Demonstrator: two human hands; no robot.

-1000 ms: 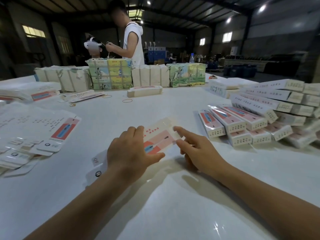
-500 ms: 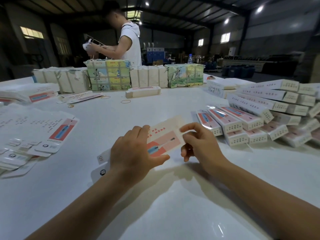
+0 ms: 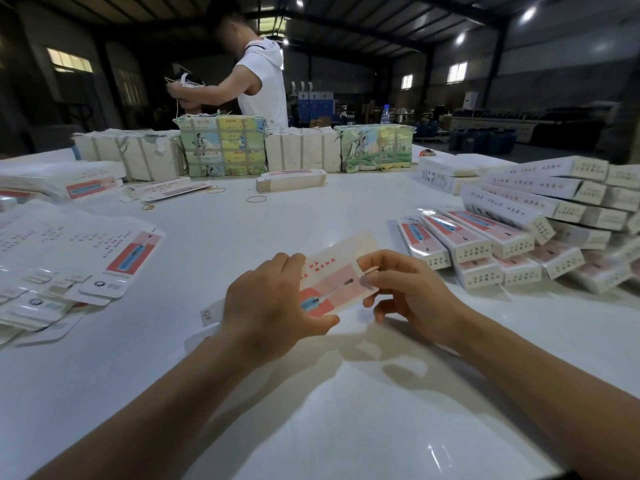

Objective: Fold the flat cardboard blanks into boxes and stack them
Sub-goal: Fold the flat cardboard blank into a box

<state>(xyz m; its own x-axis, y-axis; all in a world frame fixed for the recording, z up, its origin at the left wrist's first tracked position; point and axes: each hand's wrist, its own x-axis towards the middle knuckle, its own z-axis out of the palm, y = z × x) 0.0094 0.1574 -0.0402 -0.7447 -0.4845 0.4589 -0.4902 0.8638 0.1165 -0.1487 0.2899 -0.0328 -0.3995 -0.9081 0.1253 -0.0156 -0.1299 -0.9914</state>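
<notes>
both hands hold one cardboard blank (image 3: 332, 275) just above the white bench (image 3: 311, 427), near the middle of its near edge. the left hand (image 3: 273, 306) has its fingers curled over the top of the blank and the thumb under the lower edge, so it grips the left half and keeps it steady. the right hand (image 3: 412, 296) pinches the right end between thumb and curled fingers; i think it holds there to push the sides and open the flat sleeve into a box. the end flaps at the left of the blank, one with small letters, stick out behind the left wrist, not yet tucked.

the pile of flat blanks (image 3: 65, 268) lies at the left edge of the bench, close to the left hand for taking the next one. the stack of folded boxes (image 3: 519, 233) lies at the right edge, in rows and layers, near the right hand, so a finished box can probably go there quickly. some rubber bands (image 3: 256, 199) lie toward the far edge, beside wrapped bundles (image 3: 221, 147), where another person (image 3: 256, 74) stands.
</notes>
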